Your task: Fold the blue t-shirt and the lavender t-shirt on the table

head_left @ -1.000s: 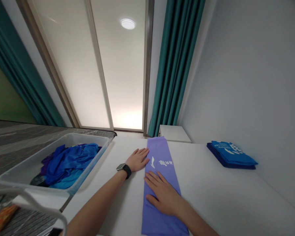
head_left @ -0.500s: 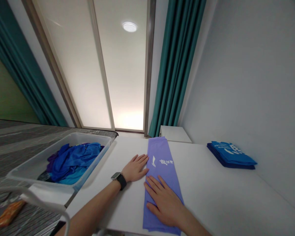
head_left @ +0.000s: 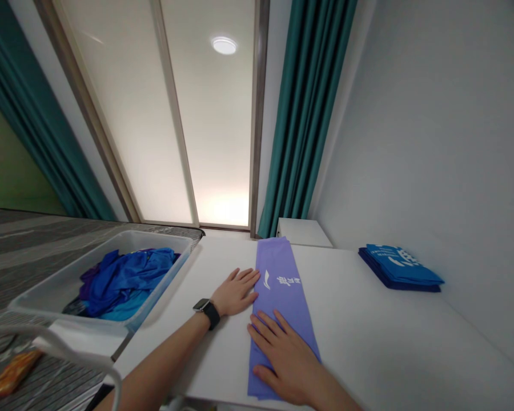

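Note:
A lilac garment (head_left: 280, 285) folded into a long narrow strip lies lengthwise on the white table (head_left: 368, 337), white print facing up. My right hand (head_left: 282, 357) lies flat on its near end, fingers spread. My left hand (head_left: 235, 291), with a dark watch on the wrist, rests flat on the table against the strip's left edge, fingers stretched out. Neither hand grips anything.
A clear plastic bin (head_left: 47, 297) with crumpled blue clothes stands left of the table. A stack of folded blue shirts (head_left: 400, 268) sits at the far right by the wall. A small white cabinet (head_left: 304, 232), teal curtains and a frosted sliding door lie behind.
Both hands have slid a little toward me along the strip and stayed flat. The view has shifted slightly; the garment lies as before.

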The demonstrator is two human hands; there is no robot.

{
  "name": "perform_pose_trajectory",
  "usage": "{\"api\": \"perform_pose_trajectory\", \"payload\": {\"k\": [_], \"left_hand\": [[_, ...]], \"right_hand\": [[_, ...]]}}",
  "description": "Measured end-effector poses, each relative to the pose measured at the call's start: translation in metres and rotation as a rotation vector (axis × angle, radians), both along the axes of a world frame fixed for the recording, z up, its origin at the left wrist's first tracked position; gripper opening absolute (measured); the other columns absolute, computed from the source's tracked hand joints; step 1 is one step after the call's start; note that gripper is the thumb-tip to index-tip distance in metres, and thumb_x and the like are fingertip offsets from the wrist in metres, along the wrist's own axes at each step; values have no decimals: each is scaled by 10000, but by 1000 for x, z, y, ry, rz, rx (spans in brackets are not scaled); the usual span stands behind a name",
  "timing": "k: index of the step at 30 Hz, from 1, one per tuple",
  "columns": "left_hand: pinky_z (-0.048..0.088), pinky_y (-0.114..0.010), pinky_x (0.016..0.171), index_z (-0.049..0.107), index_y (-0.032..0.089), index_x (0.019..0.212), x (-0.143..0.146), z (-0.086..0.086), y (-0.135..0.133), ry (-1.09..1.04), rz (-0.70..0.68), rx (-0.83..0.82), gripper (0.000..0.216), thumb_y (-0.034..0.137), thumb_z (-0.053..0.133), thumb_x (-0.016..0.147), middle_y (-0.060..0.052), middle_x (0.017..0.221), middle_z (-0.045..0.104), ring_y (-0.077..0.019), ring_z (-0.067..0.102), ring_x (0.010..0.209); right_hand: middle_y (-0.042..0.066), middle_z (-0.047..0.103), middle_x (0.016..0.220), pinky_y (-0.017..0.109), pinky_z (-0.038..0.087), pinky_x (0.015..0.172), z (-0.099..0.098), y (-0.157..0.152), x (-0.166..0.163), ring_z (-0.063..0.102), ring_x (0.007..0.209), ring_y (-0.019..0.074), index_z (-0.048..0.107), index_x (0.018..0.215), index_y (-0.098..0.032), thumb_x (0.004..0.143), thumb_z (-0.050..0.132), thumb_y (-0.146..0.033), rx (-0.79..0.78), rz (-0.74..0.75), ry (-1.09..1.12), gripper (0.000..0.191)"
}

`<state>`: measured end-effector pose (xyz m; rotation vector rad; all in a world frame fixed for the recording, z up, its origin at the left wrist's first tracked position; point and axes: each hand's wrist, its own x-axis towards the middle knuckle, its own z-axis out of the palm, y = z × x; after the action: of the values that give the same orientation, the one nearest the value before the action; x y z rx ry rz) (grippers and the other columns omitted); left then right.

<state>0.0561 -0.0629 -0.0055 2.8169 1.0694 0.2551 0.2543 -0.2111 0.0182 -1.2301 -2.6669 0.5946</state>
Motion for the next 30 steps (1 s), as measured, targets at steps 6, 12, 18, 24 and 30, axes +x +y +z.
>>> {"api": "perform_pose_trajectory", "payload": {"k": [6, 12, 18, 24, 30], "left_hand": [[165, -453, 1185, 265, 256, 1519, 0, -1, -1, 2, 6, 14, 589, 483, 356, 983, -38, 1570, 311, -213, 278, 1440], [156, -476, 1189, 257, 237, 1521, -3, 2, -14, 2, -13, 3, 610, 494, 367, 980, -50, 1573, 301, -223, 268, 1445], [146, -495, 1191, 260, 226, 1521, -10, 6, -37, 15, -40, -7, 631, 505, 392, 971, -69, 1572, 299, -241, 262, 1448], [151, -511, 1192, 254, 230, 1525, -18, 7, -60, -15, -83, -13, 661, 507, 435, 953, -84, 1568, 306, -262, 273, 1443], [149, -516, 1192, 235, 247, 1530, -23, 11, -76, -18, -99, -44, 695, 512, 473, 933, -79, 1570, 304, -270, 267, 1445]], "right_hand": [[59, 222, 1598, 488, -5, 1200, 2, 0, -1, 108, 1480, 234, 297, 1511, -269, 978, 367, -541, 1, -1, 6, 603], [16, 310, 1568, 458, 53, 1211, 6, -2, 1, 182, 1464, 194, 360, 1482, -300, 987, 389, -484, 17, -41, 63, 529], [7, 442, 1495, 438, 123, 1213, 7, -4, 4, 305, 1416, 178, 437, 1442, -269, 974, 435, -353, 16, -54, 110, 476], [64, 490, 1448, 454, 230, 1178, 5, -13, 8, 369, 1371, 217, 529, 1369, -259, 937, 474, -268, 68, -56, 106, 436], [67, 547, 1319, 459, 274, 1148, -1, -15, 7, 446, 1261, 217, 607, 1266, -303, 938, 493, -272, 139, -102, 122, 349]]}}
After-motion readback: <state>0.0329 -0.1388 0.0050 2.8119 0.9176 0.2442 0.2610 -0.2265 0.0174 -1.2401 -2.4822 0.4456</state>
